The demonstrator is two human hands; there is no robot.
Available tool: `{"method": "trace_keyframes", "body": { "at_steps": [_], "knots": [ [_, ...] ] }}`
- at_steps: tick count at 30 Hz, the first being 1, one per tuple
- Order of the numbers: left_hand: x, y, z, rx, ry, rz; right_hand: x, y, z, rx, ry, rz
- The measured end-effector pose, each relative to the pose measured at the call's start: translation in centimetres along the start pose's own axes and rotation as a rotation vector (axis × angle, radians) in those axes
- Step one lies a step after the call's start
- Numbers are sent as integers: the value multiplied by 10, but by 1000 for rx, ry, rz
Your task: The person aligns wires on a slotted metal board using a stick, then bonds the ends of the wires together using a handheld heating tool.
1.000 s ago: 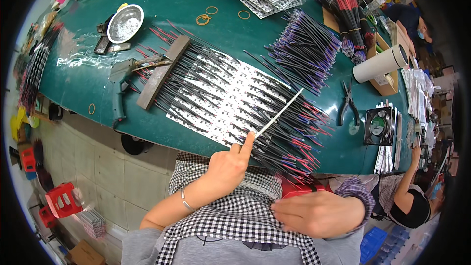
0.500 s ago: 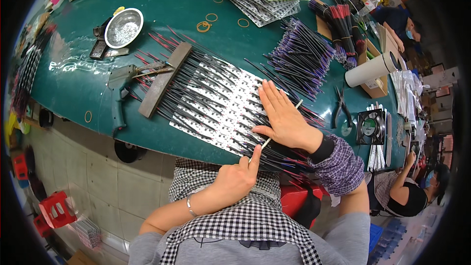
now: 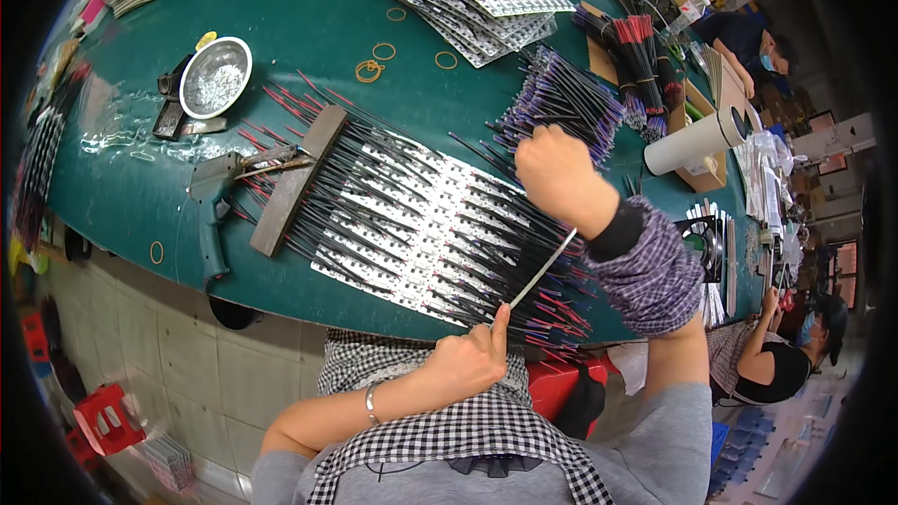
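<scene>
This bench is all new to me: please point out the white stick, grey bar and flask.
White stick (image 3: 543,269): head view, middle of its length.
Grey bar (image 3: 299,180): head view, middle of its upper face.
Flask (image 3: 688,144): head view, side of its body.

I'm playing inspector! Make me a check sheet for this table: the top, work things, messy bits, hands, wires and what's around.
Surface: green table, shiny glare at the left.
Job's things: white panel under black wires; brown bar across them at left, thin white stick at right.
Clutter: rubber bands, silvery bowl, green-handled tool.
Grippers: left hand has its index finger on the stick; right hand is curled by the purple-tipped wires, its fingertips hidden.
Cables: black wires, many red-ended, spread over the panel.
Surroundings: red stool below the table, other people at right.
</scene>
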State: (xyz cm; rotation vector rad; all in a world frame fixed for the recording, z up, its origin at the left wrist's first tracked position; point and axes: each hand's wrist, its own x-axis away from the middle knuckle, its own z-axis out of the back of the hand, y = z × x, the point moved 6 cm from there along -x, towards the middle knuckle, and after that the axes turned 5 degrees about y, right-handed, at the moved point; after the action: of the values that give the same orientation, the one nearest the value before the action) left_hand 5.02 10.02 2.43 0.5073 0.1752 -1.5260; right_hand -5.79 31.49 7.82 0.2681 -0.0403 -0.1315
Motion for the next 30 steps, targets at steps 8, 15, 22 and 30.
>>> {"method": "trace_keyframes", "body": {
  "at_steps": [8,15,22,30],
  "knots": [
    [4,-1,-4,1,19,-32,4,-1,-35,127,153,-161],
    [2,-5,-4,10,28,-50,3,23,-44,178,399,-250],
    [5,-12,-2,107,-17,12,16,33,-36,-1,489,-194],
    [5,-31,25,397,-201,178,23,86,-27,-656,670,-496]
  ]
}}
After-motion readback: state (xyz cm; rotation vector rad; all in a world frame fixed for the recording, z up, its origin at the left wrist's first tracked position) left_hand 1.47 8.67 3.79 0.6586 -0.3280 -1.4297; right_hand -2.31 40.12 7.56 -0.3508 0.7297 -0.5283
